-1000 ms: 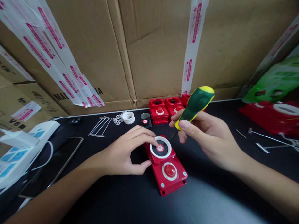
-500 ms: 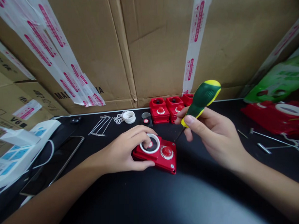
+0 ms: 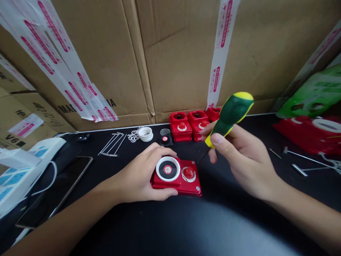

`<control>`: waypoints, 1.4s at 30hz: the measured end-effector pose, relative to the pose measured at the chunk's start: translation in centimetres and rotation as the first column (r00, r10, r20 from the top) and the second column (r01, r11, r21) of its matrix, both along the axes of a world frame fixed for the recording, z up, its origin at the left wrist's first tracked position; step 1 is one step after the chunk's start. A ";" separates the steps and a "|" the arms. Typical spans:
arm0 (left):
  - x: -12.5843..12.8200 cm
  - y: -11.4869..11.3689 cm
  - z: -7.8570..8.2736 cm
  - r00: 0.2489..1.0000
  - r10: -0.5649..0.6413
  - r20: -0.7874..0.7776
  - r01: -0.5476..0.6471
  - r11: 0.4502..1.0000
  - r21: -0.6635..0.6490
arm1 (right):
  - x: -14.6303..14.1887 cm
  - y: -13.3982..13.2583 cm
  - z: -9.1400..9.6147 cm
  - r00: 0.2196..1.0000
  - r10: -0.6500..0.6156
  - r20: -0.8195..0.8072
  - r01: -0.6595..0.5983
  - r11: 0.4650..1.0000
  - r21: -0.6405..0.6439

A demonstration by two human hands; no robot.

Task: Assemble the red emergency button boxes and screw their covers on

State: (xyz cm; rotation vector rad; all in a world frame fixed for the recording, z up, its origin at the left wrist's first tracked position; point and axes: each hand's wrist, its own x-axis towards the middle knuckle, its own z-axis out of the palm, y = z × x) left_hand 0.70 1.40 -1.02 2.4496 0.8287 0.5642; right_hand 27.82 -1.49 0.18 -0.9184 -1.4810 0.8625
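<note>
My left hand (image 3: 145, 175) grips the left end of a red box (image 3: 185, 188), thumb along the near side and fingers over the far side. On the box's top a white ring (image 3: 178, 172) surrounds a black disc (image 3: 168, 170) with a red-and-white emblem. To the right of it sits a red domed button (image 3: 189, 173), with screws at the box's right corners. My right hand (image 3: 241, 157) is closed around a green-and-yellow screwdriver (image 3: 228, 116), tilted with its shaft pointing down and left. The tip is near the box's far right corner; I cannot tell if it touches.
Similar red boxes (image 3: 181, 133) stand along the cardboard (image 3: 179, 68) at the back. White rings (image 3: 145, 134), a chain and T-shaped metal rods (image 3: 112, 145) lie behind my left hand. A phone (image 3: 55, 191) and power strip (image 3: 29, 172) are left. More red parts (image 3: 305, 134) lie right.
My left index finger has lifted off the black disc and now rests at the box's far side, uncovering the emblem. The screwdriver stays in my right hand, near the same corner.
</note>
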 end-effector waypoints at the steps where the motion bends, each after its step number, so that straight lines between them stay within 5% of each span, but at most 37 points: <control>1: 0.0 0.0 0.0 1.000 -0.005 -0.014 0.005 1.000 0.001 | 0.0 0.0 -0.2 1.000 0.004 0.009 -0.004 1.000 0.000; 21: 0.0 0.0 -0.7 0.998 -0.034 -0.045 0.037 0.997 0.062 | -0.1 0.4 -0.5 0.988 0.064 0.140 -0.060 0.998 -0.034; 34: 0.1 0.0 -0.8 0.997 -0.055 -0.045 0.059 0.993 0.100 | 0.4 0.8 -0.3 0.945 -0.031 0.325 0.016 0.999 0.050; 42: 0.2 0.0 -0.6 0.996 -0.063 -0.055 0.069 0.992 0.102 | 0.0 0.7 0.4 0.976 -0.030 0.217 0.027 1.000 0.017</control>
